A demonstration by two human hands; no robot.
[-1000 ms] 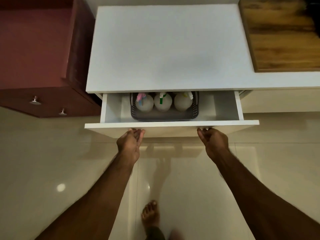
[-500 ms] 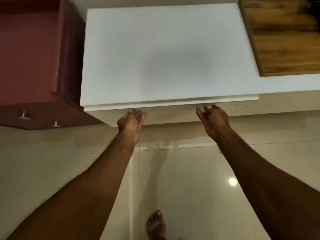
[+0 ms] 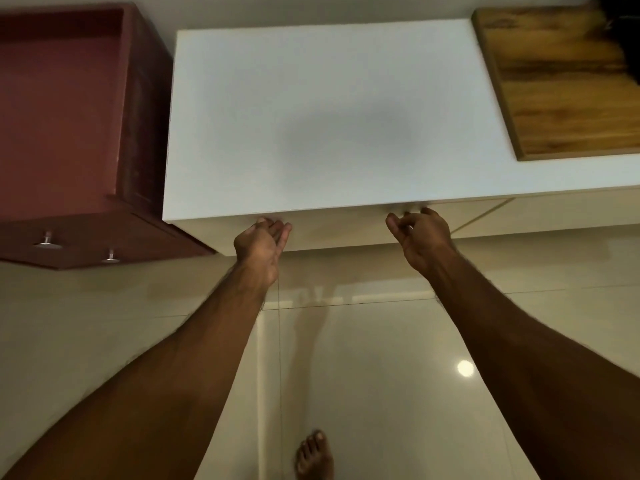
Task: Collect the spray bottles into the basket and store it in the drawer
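Note:
The white drawer [image 3: 339, 233] is shut flush under the white countertop [image 3: 329, 116]. The basket and the spray bottles are hidden inside it. My left hand [image 3: 261, 244] is in front of the drawer's left part, fingers loosely curled and close to its top edge, holding nothing. My right hand [image 3: 420, 237] is in front of the drawer's right part, fingers apart and slightly bent, just off the drawer front.
A dark red cabinet [image 3: 69, 133] with two metal knobs [image 3: 46, 241] stands to the left. A wooden board [image 3: 561, 84] lies on the countertop at the right. Glossy beige floor tiles lie below, and a bare foot [image 3: 313, 457] stands near the bottom edge.
The drawer, open a second ago with the basket of bottles visible, has been pushed fully shut. Both hands have followed it in and now come off its front.

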